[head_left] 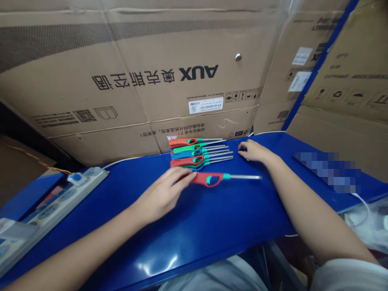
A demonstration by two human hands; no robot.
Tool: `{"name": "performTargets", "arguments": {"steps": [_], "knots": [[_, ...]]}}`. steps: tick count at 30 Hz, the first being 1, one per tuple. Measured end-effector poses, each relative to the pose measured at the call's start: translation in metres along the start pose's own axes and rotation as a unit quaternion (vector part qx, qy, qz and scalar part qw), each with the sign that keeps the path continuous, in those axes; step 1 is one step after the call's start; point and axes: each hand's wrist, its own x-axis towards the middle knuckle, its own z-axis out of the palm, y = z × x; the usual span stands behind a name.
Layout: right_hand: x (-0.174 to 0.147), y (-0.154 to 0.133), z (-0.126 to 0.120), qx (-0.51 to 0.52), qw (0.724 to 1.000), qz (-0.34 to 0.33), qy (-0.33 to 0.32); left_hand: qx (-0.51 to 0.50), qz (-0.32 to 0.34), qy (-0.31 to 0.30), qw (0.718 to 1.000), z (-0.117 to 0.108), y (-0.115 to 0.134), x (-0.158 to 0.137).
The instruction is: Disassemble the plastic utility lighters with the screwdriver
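Note:
In the head view, my left hand (pixel 165 192) is closed around the rear end of a red long-nosed gas lighter (pixel 209 179). The lighter has a teal collar and a metal tube pointing right, and it is held above the blue table. Behind it lies a stack of several similar lighters (pixel 184 155) in red, green and blue, their metal tubes also toward the right. My right hand (pixel 253 151) is at the table's back, right of those tubes, with its fingers curled together. A small dark and yellowish bit shows at its fingertips, too hidden to name.
Cardboard panels (pixel 145 101) rise along the back and right of the blue table (pixel 169 246). A white power strip (pixel 60 202) with plugs runs along the left. On the right lies a dark flat device (pixel 315 167), partly blurred, with a white cable (pixel 365 202).

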Motion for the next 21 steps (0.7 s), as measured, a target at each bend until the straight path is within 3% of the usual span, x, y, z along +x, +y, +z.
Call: {"name": "performTargets", "arguments": {"steps": [2,5,11,21], "knots": [[0.001,0.002,0.000,0.004,1.000,-0.017,0.001,0.033,-0.003,0.060,0.998,-0.009,-0.023,0.015],[0.002,0.004,0.002,0.011,0.999,-0.034,0.005,0.048,-0.064,0.111,0.991,-0.013,-0.063,0.032],[0.004,0.008,0.006,0.019,0.998,-0.051,0.018,0.016,-0.172,0.002,0.985,0.010,-0.114,0.042],[0.004,0.008,0.005,0.019,0.998,-0.061,0.019,0.006,-0.192,-0.047,0.980,0.026,-0.136,0.044]]}}
